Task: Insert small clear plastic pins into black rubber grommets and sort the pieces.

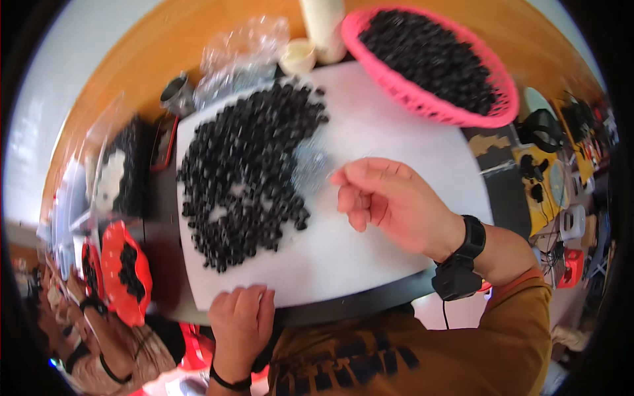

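Many small black pieces, rounded like caps, lie heaped across the left half of a white board. At the heap's right edge is a patch of small clear, shiny bits, too blurred to name. My right hand hovers over the board just right of these bits, thumb and forefinger pinched together and the other fingers curled. Anything in the pinch is too small to make out. By the board's near left edge rests my left hand, back up with the fingers curled under, so its palm is hidden.
A pink basket full of black pieces overlaps the board's far right corner. Behind the board stand a white cylinder, a small cream bowl, clear plastic bags and a dark cup. At left, a co-worker's arm is near a red tray.
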`<state>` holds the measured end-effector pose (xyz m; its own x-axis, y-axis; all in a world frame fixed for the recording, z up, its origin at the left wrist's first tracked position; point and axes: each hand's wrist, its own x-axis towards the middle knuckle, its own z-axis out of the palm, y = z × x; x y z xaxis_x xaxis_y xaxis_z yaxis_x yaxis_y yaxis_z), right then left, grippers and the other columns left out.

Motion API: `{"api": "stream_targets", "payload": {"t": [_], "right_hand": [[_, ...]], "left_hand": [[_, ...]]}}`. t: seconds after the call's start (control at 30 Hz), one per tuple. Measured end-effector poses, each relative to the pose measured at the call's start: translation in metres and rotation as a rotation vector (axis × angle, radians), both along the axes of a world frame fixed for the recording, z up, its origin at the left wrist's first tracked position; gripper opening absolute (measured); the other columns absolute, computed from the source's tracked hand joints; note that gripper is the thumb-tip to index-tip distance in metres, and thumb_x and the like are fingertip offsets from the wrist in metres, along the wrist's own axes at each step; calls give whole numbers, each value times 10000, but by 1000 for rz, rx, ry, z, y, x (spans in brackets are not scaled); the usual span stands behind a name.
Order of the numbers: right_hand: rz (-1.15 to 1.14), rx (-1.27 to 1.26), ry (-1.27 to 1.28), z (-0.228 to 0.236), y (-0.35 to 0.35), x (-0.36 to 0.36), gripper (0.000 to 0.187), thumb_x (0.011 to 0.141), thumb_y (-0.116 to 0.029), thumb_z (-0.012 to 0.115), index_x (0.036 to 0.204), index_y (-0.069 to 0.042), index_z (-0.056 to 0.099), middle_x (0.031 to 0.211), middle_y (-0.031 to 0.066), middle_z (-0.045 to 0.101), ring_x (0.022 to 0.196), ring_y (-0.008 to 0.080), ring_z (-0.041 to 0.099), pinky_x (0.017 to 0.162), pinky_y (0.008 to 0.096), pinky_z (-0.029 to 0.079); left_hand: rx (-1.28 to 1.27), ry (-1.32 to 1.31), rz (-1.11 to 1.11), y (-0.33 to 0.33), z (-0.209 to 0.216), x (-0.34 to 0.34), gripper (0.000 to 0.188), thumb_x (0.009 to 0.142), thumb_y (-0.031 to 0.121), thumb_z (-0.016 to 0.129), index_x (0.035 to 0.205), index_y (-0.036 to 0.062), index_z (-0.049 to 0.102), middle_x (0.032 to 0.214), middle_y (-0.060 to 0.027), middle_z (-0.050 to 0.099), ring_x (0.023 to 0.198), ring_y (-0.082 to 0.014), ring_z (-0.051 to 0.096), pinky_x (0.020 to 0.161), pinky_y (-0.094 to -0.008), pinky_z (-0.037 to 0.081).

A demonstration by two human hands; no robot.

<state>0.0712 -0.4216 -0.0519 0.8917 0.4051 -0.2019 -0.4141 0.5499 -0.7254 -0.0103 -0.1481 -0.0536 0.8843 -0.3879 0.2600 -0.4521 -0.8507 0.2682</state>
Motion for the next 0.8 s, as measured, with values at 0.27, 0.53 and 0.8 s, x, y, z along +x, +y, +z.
{"api": "stream_targets", "payload": {"t": [0.27, 0.53, 0.8], "right_hand": [[94, -83, 55, -25, 18, -5, 235, 939, -211, 544, 1020, -1, 614, 839, 54, 640, 708, 107, 581, 696, 257, 490], [58, 55, 130, -30, 14, 0, 241, 944, -215, 531, 1015, -3, 622, 816, 55, 644, 685, 113, 595, 673, 266, 500], [79, 32, 122, -30, 17, -3, 221, 938, -206, 547, 1019, -12, 616, 833, 57, 637, 719, 109, 576, 690, 265, 484]], "left_hand": [[-75, 78, 22, -13, -2, 18, 97, 756, 21, 648, 833, 29, 589, 636, -74, 533, 521, -243, 487, 510, -358, 372], [-3, 74, -64, -48, -3, 57, 220, 787, 121, 670, 970, 49, 571, 705, -61, 536, 521, -235, 515, 501, -320, 411], [84, -16, -105, -59, -11, 72, 205, 750, 117, 682, 914, 63, 572, 711, -53, 552, 539, -238, 539, 510, -328, 434]]}}
